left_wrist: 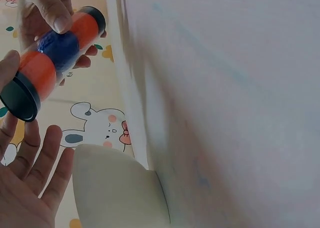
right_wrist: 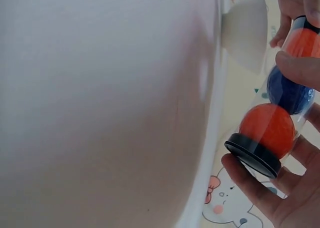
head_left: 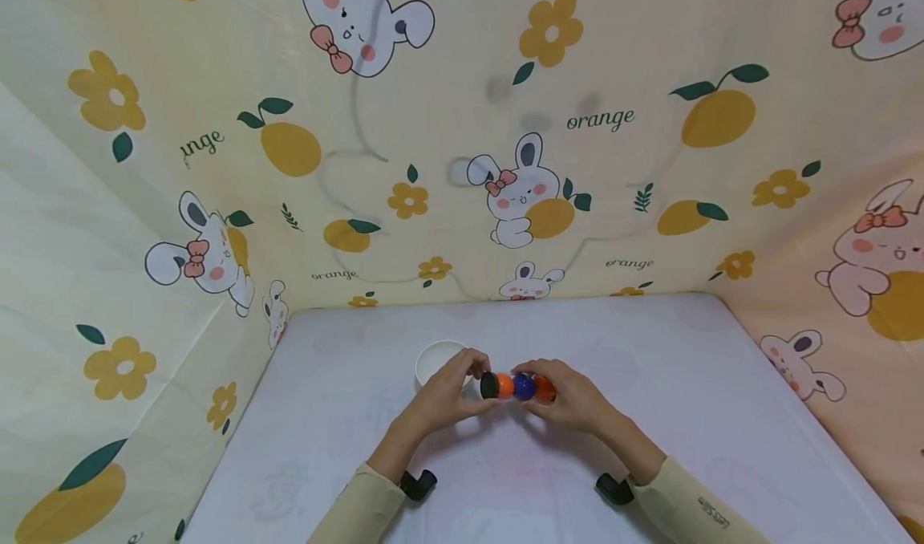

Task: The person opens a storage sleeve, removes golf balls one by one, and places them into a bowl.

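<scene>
A clear tube with black end caps holds two orange balls and a blue ball between them. It lies roughly level, raised over the table between both hands. My right hand grips its right part, thumb across the tube near the blue ball. At the other end, the thumb and fingertips of my left hand pinch around the black cap; the remaining fingers are spread. Just behind the left hand stands a white bowl, partly hidden by it. The bowl's inside cannot be made out.
A white-covered table spreads out beneath the hands. Patterned cloth with rabbits, oranges and flowers hangs behind the table and at both sides. Black wrist devices sit at the sleeve ends.
</scene>
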Available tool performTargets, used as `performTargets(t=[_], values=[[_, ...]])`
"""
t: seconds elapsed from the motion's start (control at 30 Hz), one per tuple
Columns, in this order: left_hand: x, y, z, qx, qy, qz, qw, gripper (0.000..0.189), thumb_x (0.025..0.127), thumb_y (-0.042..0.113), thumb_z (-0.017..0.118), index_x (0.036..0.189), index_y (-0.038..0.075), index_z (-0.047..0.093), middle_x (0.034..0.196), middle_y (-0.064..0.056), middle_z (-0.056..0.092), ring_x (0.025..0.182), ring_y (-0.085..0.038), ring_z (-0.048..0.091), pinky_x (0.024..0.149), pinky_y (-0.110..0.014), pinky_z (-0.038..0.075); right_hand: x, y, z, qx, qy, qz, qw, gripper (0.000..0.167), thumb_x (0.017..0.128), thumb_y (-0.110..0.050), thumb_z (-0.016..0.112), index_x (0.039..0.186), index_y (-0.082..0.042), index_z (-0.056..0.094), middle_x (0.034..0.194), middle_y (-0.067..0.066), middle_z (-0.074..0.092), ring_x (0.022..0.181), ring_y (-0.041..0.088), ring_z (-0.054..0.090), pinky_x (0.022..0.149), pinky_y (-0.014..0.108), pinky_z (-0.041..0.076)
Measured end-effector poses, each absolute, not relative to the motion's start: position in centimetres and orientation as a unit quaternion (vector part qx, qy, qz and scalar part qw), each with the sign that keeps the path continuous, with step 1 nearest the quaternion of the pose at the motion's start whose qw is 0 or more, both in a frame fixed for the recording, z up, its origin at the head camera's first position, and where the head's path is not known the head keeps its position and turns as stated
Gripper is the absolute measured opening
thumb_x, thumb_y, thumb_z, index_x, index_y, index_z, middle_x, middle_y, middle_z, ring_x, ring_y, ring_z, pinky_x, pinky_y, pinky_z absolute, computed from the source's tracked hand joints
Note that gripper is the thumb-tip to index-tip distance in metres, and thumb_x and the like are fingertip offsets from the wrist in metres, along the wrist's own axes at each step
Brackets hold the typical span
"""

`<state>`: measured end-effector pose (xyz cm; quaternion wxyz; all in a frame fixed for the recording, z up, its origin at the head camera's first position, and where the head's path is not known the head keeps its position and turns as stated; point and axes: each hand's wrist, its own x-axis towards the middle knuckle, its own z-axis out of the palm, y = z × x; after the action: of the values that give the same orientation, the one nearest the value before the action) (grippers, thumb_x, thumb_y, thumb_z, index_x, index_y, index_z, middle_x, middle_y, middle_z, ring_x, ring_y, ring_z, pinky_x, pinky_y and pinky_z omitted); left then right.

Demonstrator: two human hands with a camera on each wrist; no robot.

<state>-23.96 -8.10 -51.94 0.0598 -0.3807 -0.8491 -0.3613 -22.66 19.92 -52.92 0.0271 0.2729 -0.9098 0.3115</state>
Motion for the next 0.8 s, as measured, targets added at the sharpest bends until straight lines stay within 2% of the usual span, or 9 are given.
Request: performTargets(t=[0.33,0.5,0.8], values=[[-24.12,-8.01,-51.72,-0.376,-0.845,-0.377,0.045,0.055,0.085,0.021,0.094,0.12,0.013,0.052,0.109,0.001,0.06,0.103,-0.02,0.063,0.097,-0.048,0.059,-22.47,20.22,-52.99,0.291,-0.906,0.307,0.021,0.058,0.089,-0.021,0.09,0.142,-0.021,0.065,0.135,0.005,0.069,0.119,0.028,0.067,0.102,0.057,0.059],[-24.22,-8.06,-51.5,-0.367,-0.847,-0.385,0.018,0.052,0.087,0.023,0.093,0.117,0.016,0.051,0.107,0.003,0.06,0.103,-0.021,0.063,0.096,-0.047,0.059,-22.58,20.31,-53.03,0.302,-0.903,0.305,0.01,0.06,0.089,-0.024,0.091,0.143,-0.019,0.065,0.136,0.005,0.069,0.121,0.028,0.067,0.104,0.056,0.058],[-24.45,-8.02,-51.55,-0.373,-0.842,-0.39,0.011,0.049,0.088,0.03,0.092,0.113,0.019,0.052,0.101,0.006,0.059,0.097,-0.021,0.064,0.09,-0.044,0.059,-22.53,20.41,-52.78,0.316,-0.904,0.287,0.017,0.058,0.089,-0.02,0.09,0.142,-0.013,0.067,0.134,0.008,0.072,0.119,0.029,0.069,0.104,0.054,0.058]])
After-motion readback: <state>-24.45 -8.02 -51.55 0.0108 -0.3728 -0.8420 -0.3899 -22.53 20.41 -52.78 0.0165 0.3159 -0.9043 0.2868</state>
